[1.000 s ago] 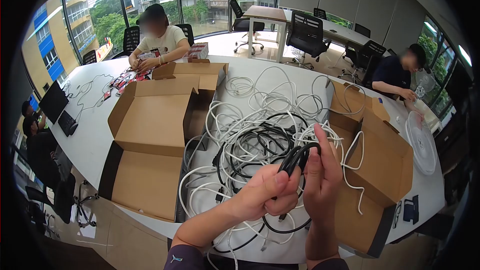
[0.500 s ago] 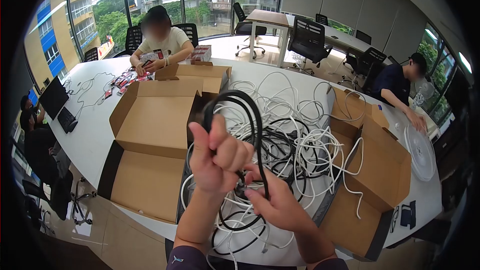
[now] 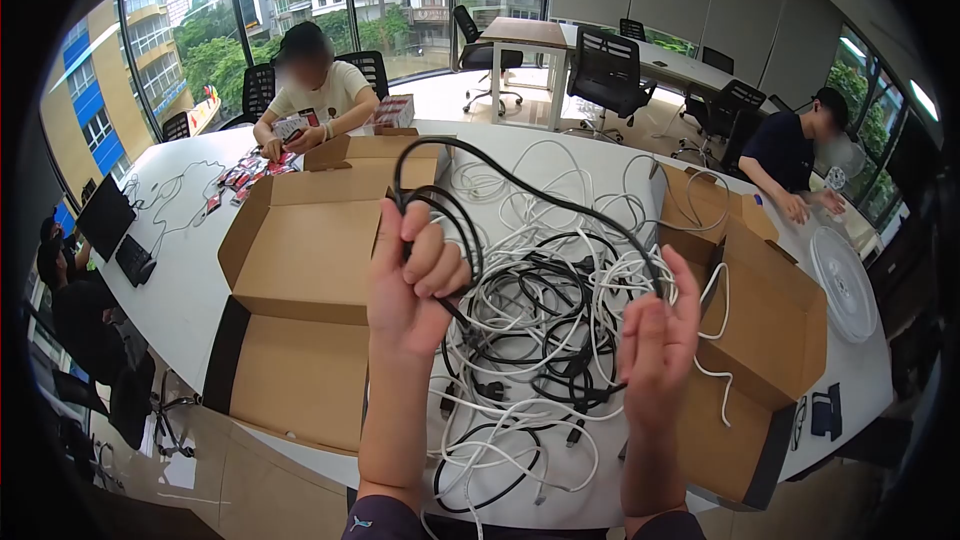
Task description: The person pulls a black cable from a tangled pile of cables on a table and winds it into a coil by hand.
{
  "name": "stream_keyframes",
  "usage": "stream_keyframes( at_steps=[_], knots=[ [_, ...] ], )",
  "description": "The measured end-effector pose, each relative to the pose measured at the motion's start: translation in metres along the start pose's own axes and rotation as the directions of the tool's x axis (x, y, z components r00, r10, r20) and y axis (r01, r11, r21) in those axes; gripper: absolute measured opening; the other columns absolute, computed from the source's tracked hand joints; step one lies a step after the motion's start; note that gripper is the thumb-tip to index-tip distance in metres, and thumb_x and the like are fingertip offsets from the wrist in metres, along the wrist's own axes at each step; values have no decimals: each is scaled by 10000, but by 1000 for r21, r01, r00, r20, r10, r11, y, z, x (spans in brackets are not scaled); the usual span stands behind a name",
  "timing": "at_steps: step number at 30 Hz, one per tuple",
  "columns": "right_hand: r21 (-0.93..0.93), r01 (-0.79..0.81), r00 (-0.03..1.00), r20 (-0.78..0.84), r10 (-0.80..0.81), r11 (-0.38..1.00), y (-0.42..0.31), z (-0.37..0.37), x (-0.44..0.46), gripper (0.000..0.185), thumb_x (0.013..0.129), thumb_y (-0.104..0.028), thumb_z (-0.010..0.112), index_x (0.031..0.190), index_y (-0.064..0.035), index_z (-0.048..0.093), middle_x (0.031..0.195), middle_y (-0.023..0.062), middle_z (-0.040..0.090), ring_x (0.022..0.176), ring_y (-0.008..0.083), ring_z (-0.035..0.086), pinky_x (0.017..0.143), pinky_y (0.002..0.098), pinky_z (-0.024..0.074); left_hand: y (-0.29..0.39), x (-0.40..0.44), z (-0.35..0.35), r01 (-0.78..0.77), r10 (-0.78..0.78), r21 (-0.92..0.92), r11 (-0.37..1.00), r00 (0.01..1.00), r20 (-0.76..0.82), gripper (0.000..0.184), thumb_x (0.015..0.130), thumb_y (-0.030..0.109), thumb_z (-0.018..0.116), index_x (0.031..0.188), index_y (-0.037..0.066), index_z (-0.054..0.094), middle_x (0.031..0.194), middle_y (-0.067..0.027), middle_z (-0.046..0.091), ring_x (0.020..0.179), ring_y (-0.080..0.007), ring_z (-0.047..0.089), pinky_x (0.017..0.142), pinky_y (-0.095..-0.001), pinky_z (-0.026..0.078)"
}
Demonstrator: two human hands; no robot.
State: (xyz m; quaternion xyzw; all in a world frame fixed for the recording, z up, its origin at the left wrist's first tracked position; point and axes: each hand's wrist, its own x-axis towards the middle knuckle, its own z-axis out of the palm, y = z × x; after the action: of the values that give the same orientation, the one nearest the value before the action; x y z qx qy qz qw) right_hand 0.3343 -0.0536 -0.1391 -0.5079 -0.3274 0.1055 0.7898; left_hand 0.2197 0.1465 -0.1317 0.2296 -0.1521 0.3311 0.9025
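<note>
My left hand (image 3: 425,265) is curled closed on small loops of the black cable (image 3: 520,183), with the thumb up beside them. My right hand (image 3: 658,345) has its fingers almost straight and pinches the same cable; how firmly, I cannot tell. The cable makes an arch above the near side of the table (image 3: 190,270), over the pile of white and black cables (image 3: 530,290), between the left box (image 3: 300,240) and the right box (image 3: 760,310). I judge that the left grip should be firm but not crushing, the loops even, and the arch free from twist and from the pile.
</note>
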Motion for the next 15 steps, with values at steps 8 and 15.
stream_keyframes(
  at_steps=[8,15],
  knots=[
    [-816,162,946,289,148,555,-2,-17,6,309,905,-85,506,1195,-38,602,650,238,581,616,402,590,586,466,457,-2,-9,9,199,-196,-7,980,971,140,393,1031,396,269,710,176,320,441,83,231,358,-57,173,410,-247,180],
    [-698,295,732,604,315,653,-7,-11,-4,310,885,-92,515,1182,-54,594,630,210,588,599,382,600,579,464,465,16,-10,8,-53,53,-1,999,990,131,385,1042,336,280,698,167,313,444,77,205,361,-56,140,397,-249,159]
  ],
)
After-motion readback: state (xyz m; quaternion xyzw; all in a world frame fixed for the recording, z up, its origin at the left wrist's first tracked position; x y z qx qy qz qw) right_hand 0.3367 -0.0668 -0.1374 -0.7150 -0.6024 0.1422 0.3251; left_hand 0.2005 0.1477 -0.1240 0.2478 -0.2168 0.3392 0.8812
